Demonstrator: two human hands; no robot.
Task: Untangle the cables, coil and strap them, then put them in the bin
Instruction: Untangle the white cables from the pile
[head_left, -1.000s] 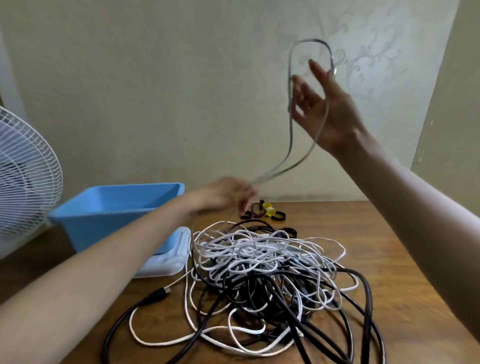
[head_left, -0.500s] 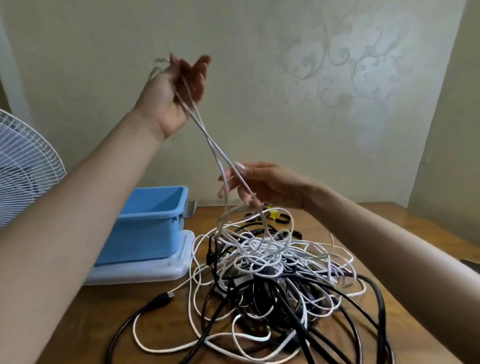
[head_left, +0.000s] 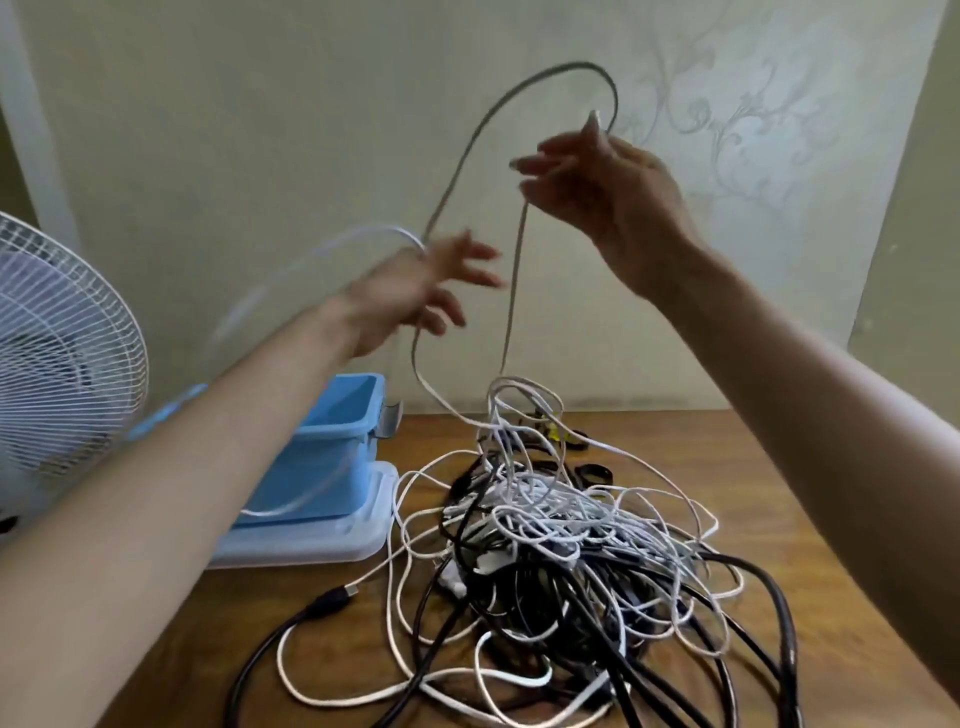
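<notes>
On the wooden table (head_left: 789, 467), the tangle of black and white cables (head_left: 561, 566) lies at 6 o'clock. A fan (head_left: 57, 353) stands at 9 o'clock, with the blue bin (head_left: 332, 447) between them. One white cable (head_left: 467, 145) loops up from the tangle. My right hand (head_left: 608, 192), at 1 o'clock, pinches it between fingertips. My left hand (head_left: 415, 291), at 11 o'clock, is blurred with fingers spread, and I cannot tell if it grips the cable. Black straps (head_left: 592, 473) lie behind the tangle.
</notes>
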